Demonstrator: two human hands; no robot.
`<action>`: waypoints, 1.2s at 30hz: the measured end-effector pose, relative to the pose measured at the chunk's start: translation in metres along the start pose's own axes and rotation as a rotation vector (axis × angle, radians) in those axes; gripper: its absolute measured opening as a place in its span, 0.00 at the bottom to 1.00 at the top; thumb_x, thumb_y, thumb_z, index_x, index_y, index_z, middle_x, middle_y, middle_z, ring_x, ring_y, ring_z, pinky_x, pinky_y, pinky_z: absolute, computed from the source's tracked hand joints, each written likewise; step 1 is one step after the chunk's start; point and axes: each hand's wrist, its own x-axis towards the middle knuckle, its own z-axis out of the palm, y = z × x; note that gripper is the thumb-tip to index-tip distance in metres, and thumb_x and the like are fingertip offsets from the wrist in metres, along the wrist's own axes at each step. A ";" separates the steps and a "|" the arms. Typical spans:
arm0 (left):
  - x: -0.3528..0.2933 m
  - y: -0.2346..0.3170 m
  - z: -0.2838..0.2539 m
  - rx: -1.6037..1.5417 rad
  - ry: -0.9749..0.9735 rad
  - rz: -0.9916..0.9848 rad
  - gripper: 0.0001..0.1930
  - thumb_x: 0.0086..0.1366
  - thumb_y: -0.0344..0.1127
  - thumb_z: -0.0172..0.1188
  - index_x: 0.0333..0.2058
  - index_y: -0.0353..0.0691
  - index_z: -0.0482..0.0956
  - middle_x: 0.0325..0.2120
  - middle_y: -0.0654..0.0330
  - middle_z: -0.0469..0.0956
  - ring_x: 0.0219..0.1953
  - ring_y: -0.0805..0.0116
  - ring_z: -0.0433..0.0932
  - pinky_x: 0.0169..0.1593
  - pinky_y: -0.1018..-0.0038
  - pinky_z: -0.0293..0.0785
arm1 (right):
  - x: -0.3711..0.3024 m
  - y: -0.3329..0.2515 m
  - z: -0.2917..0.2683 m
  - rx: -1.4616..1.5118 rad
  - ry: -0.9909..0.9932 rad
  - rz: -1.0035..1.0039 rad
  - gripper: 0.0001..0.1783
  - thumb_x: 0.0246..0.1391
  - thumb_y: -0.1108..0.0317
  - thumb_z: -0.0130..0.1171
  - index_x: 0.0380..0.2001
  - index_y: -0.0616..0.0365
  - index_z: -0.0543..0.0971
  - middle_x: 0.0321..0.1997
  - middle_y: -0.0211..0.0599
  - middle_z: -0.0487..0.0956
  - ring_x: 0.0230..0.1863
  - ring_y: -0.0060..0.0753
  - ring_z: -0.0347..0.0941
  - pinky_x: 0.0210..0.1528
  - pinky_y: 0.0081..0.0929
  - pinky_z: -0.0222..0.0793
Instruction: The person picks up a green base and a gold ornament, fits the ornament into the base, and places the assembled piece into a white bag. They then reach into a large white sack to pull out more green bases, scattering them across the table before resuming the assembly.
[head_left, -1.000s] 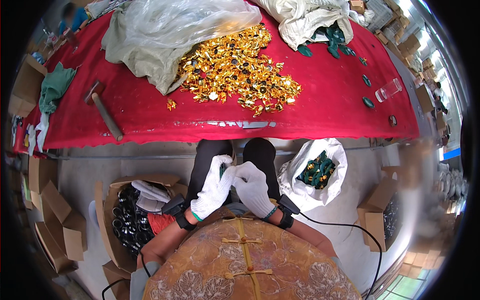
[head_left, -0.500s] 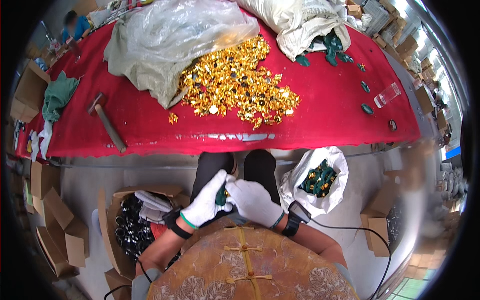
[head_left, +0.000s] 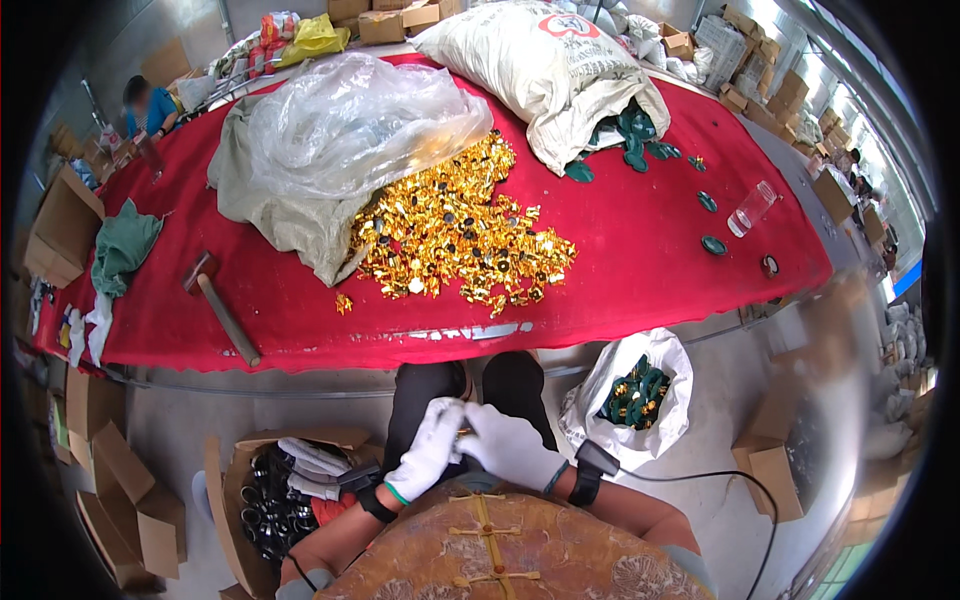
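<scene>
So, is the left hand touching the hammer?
Apart. The head view shows grey floor between the left hand and the hammer, which lies on the red cloth.

Hammer (head_left: pixel 227 317) left of heaped pieces (head_left: pixel 465 240)

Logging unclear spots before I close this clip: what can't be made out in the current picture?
All in the head view:
- What, if anything, is between the left hand and right hand: gloved fingers hide it.
- Lower contents of the white bag: green pieces on top cover them.
- The big sack's inner contents: its cloth hides them.
- The right carton's contents: blurred near the rim.
</scene>
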 end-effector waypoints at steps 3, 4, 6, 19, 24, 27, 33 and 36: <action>0.013 0.000 -0.014 -0.594 -0.100 -0.500 0.19 0.80 0.58 0.49 0.40 0.51 0.80 0.28 0.67 0.79 0.27 0.71 0.79 0.23 0.75 0.72 | 0.003 -0.019 -0.010 -0.060 0.055 -0.067 0.31 0.59 0.53 0.65 0.59 0.63 0.74 0.43 0.42 0.77 0.40 0.43 0.80 0.35 0.41 0.77; 0.010 -0.002 -0.017 -0.565 -0.096 -0.533 0.20 0.80 0.58 0.49 0.39 0.52 0.79 0.28 0.67 0.79 0.26 0.72 0.79 0.23 0.76 0.71 | 0.003 -0.022 -0.012 -0.157 0.005 -0.067 0.30 0.59 0.55 0.64 0.59 0.62 0.75 0.43 0.41 0.77 0.41 0.41 0.80 0.34 0.40 0.77; 0.007 -0.006 -0.022 -0.489 -0.147 -0.530 0.20 0.80 0.60 0.50 0.38 0.52 0.77 0.28 0.67 0.79 0.27 0.73 0.78 0.23 0.77 0.70 | 0.003 -0.022 -0.012 -0.257 -0.036 -0.062 0.28 0.59 0.57 0.63 0.58 0.61 0.76 0.43 0.41 0.77 0.41 0.38 0.80 0.34 0.38 0.78; -0.005 -0.007 0.004 0.254 0.024 -0.138 0.23 0.81 0.54 0.47 0.56 0.39 0.70 0.36 0.55 0.77 0.28 0.68 0.77 0.27 0.69 0.75 | 0.009 0.002 0.034 -0.342 -0.105 0.005 0.12 0.51 0.55 0.62 0.25 0.52 0.83 0.21 0.35 0.81 0.19 0.39 0.80 0.18 0.42 0.70; -0.007 -0.009 0.002 0.735 0.039 0.518 0.16 0.77 0.39 0.55 0.55 0.33 0.72 0.40 0.45 0.78 0.38 0.49 0.82 0.45 0.61 0.80 | 0.013 -0.031 -0.016 0.245 -0.261 0.232 0.11 0.54 0.62 0.61 0.31 0.59 0.85 0.30 0.47 0.85 0.27 0.43 0.83 0.26 0.44 0.76; -0.014 0.031 0.006 0.728 -0.220 0.543 0.17 0.71 0.33 0.60 0.54 0.32 0.74 0.44 0.43 0.78 0.45 0.42 0.81 0.50 0.59 0.80 | -0.009 0.021 0.061 0.812 -0.271 0.063 0.09 0.59 0.67 0.61 0.37 0.62 0.83 0.35 0.39 0.84 0.34 0.29 0.82 0.33 0.32 0.76; -0.010 0.055 -0.011 0.816 -0.425 0.899 0.23 0.60 0.35 0.67 0.53 0.34 0.76 0.48 0.42 0.78 0.48 0.38 0.80 0.52 0.55 0.80 | -0.006 0.004 0.038 0.865 -0.294 -0.321 0.05 0.61 0.74 0.58 0.39 0.59 0.80 0.32 0.34 0.79 0.33 0.33 0.76 0.37 0.32 0.72; -0.005 0.054 -0.013 0.854 -0.462 0.898 0.23 0.59 0.34 0.68 0.52 0.34 0.76 0.49 0.41 0.78 0.49 0.37 0.80 0.53 0.55 0.80 | -0.002 0.005 0.024 0.890 -0.451 -0.150 0.07 0.60 0.71 0.60 0.41 0.56 0.81 0.33 0.38 0.80 0.37 0.41 0.79 0.40 0.34 0.72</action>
